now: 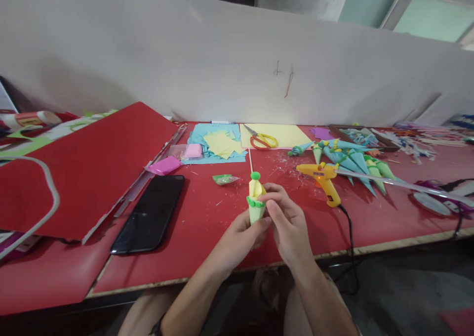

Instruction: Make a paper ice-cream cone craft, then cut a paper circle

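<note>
In the middle of the head view, my left hand (240, 234) is closed around the lower part of a small pale-green paper cone (256, 213). Bumpy bright-green clay trim rings the cone, and yellow paper rises above it. A green clay ball (255, 176) shows at the top, in line with a thin stick (251, 159) behind it. My right hand (291, 220) is closed at the cone's right side, its fingertips against the yellow paper and the trim. The cone's lower tip is hidden by my fingers.
Right of my hands lies a yellow glue gun (321, 178) with a black cord, before several decorated paper cones (357, 160). Scissors (263, 139) rest on paper sheets behind. A black phone (150, 215), a small plastic packet (224, 179) and a large red board (99, 173) are leftward.
</note>
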The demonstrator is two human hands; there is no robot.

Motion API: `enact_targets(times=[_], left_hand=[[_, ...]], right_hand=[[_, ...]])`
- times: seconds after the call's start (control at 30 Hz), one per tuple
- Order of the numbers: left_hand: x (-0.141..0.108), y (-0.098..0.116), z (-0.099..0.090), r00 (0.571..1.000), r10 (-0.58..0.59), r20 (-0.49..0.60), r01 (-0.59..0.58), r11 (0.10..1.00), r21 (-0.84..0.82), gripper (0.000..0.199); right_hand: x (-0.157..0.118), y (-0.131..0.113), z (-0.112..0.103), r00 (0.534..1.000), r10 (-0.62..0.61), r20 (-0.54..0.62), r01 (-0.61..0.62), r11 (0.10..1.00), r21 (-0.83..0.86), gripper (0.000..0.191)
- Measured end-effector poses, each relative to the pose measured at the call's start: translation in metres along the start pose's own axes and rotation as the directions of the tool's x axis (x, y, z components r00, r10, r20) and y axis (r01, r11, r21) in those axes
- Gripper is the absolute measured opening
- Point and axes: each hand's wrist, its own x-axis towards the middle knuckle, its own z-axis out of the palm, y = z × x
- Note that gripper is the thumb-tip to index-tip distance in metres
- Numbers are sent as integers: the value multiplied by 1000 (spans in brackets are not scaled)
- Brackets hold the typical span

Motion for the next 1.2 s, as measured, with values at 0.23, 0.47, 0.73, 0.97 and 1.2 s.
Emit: enact_targets(times=[0.23,0.47,0.73,0.97,1.2], left_hand=[[1,-1,-2,1000,13,11,-13,999,50,34],[3,-4,-4,999,40,17,-42,993,111,26],[6,-11,-9,997,74,23,-77,980,182,24],[4,-7,-7,991,124,40,-130,963,236,23],[6,-12,-9,917,388,-92,-282,793,540,12]], right_hand=[[0,0,-1,1000,-11,6,11,1000,-28,8],[0,-1,-1,998,-57,4,57,994,-94,7],[1,-1,1,999,-52,-5,51,988,-149,3],[0,-1,-1,996,-71,49,75,993,-86,7],[-1,1,4,996,-88,9,89,986,-138,10]])
